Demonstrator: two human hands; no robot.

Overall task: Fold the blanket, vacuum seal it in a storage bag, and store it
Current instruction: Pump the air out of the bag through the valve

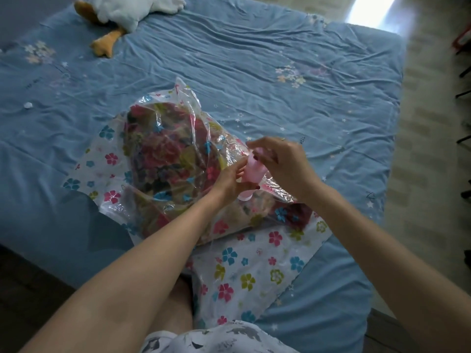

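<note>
Patterned white shorts [216,337] and a bare knee filled the bottom edge of the frame, and from there two bare forearms reached up toward the centre. Fingers of the left hand [230,180] were curled around the lower part of a small pink pump [251,171], steadying it from below. Above it, the right hand [280,161] arched with bent wrist, its fingertips pinching the pump's top. That pump stood on the storage bag [244,271], right of frame centre, apparently at the bag's valve, though the joint itself was hidden by the fingers.

Clear plastic printed with pink, blue and green flowers, the bag lay slantwise across the middle of the frame, its empty flat end trailing toward the lower centre. Inside it, the folded blanket [165,154], dark with red and olive blooms, bulged at centre left, the film over it loose and creased.

Everything rested on a bed [254,59] with a rumpled blue sheet sprinkled with pale stars and flower clusters. In the upper left corner lay a white plush duck [122,11] with orange feet. Along the right edge ran a pale floor, with bright light in the upper right.
</note>
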